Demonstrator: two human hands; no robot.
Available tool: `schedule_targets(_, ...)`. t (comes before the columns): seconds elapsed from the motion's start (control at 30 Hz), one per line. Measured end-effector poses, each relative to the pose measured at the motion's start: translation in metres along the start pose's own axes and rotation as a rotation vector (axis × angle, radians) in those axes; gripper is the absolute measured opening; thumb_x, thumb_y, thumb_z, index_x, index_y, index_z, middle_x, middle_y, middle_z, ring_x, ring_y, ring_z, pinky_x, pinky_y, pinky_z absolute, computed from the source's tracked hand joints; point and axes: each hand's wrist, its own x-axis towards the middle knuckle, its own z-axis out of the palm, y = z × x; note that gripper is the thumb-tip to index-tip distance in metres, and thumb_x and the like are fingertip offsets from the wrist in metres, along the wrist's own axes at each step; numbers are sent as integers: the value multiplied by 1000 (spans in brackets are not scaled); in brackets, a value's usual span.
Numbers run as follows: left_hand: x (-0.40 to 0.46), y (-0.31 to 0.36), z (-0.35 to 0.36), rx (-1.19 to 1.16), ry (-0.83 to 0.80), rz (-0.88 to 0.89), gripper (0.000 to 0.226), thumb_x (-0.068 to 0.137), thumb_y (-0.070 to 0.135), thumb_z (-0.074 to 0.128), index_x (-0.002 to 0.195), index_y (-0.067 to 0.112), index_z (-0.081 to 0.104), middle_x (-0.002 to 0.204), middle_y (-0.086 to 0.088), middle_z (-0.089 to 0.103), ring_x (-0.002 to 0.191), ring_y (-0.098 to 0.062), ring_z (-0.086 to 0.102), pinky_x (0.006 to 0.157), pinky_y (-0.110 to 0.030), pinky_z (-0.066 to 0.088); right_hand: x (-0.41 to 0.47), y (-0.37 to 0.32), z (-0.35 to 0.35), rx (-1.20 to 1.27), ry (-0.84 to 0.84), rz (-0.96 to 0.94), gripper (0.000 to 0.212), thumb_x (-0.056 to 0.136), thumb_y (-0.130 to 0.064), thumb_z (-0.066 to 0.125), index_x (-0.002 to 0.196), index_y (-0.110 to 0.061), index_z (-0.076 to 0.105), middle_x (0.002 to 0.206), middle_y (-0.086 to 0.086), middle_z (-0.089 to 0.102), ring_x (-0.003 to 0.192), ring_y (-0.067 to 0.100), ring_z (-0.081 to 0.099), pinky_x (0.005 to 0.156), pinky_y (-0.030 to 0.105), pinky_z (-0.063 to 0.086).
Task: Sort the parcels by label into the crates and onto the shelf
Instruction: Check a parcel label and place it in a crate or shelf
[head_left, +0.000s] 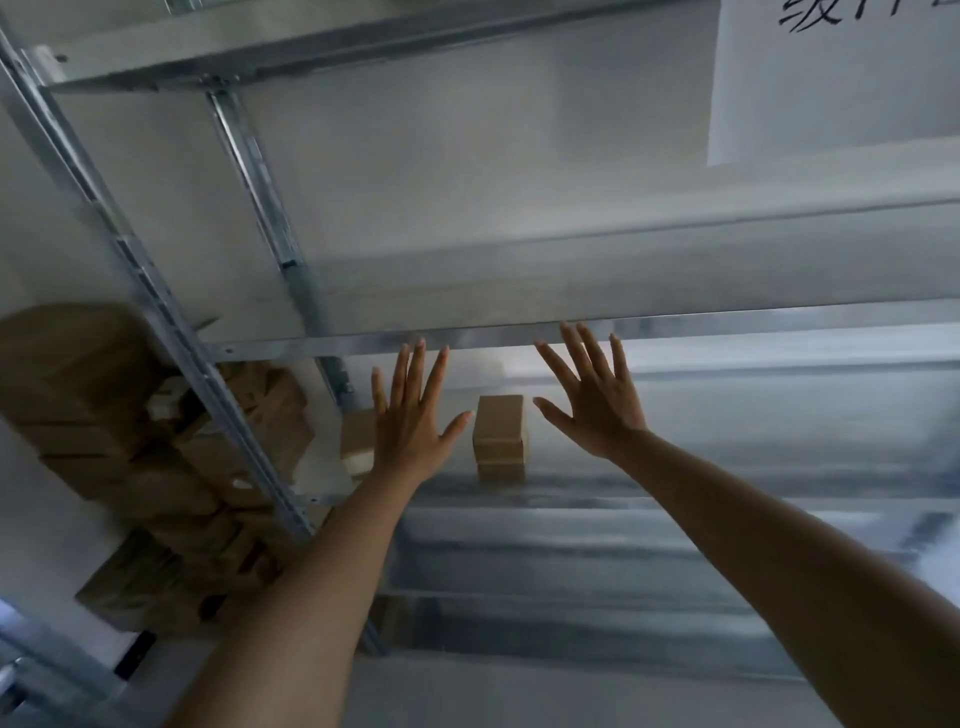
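Now both bare hands are up at the galvanised steel shelf (675, 493) with nothing in them: left hand (410, 431) and right hand (597, 405) both have fingers straight and spread, palms facing away, neither touching a parcel. Between them, on the shelf deck toward the far side, stands a small stack of brown cardboard parcels (500, 436), upright, apart from both hands; looks like two or three little boxes piled, hard to count through the blur. A second brown parcel with a pale label (357, 441) sits just left of the left hand, partly hidden behind it. Further left, beyond the slotted metal upright (218, 395), a heap of brown padded mailers and boxes (156, 467) is packed in loosely. Risks as I judge them: the stack is narrow and tall, so a hand brushing it on the way out could topple it or push it deeper; the left wrist sits close to the labelled parcel and could nudge it off line; fingertips sit right by the front lip of the upper shelf beam (727, 322), so a fast lift could knock them on the metal edge. Labels are unreadable here, so whether this parcel belongs on this level cannot be checked; no crates in view
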Motion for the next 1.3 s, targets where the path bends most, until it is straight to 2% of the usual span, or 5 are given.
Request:
schedule_targets(0.4, -17, 8, 71, -122, -250, -2, 84, 84, 80, 7, 146, 39, -30, 157, 2, -35, 147, -20, -27, 116, -49, -21, -49, 0, 54, 63, -209, 36, 72, 95, -66, 15, 155, -27, 25, 160, 11, 25, 148, 32, 25, 119, 55, 22)
schedule_targets(0.7, 19, 15, 117, -318, -547, -350, 85, 92, 72, 26, 151, 35, -22, 161, 2, -24, 150, -22, -18, 119, -53, -8, -2, 18, 117, 190, -364, 127, 90, 78, -76, -17, 157, -34, -1, 166, 3, -2, 153, 24, -2, 122, 45, -2)
schedule_targets(0.9, 42, 22, 147, -496, -565, -579, 87, 93, 69, 33, 155, 29, -12, 165, -3, -9, 152, -27, -2, 121, -55, 5, 25, 18, 156, 351, -486, 244, 73, 98, -64, 26, 157, -29, 2, 165, 6, 7, 151, 27, 11, 121, 43, 16)
schedule_targets(1.13, 72, 11, 193, -692, -553, -757, 87, 93, 60, 48, 157, 28, -2, 165, -6, 6, 150, -30, 15, 118, -53, 18, 47, 4, 200, 595, -561, 402, 78, 97, -60, 40, 157, -26, 4, 162, 6, 19, 145, 28, 28, 109, 48, 39)
schedule_targets(1.3, 92, -2, 231, -797, -618, -736, 85, 95, 53, 50, 157, 26, -2, 165, -7, 7, 149, -30, 17, 119, -49, 22, 61, -15, 235, 732, -554, 612, 77, 97, -56, 44, 157, -25, 6, 160, 7, 24, 141, 30, 34, 107, 49, 39)
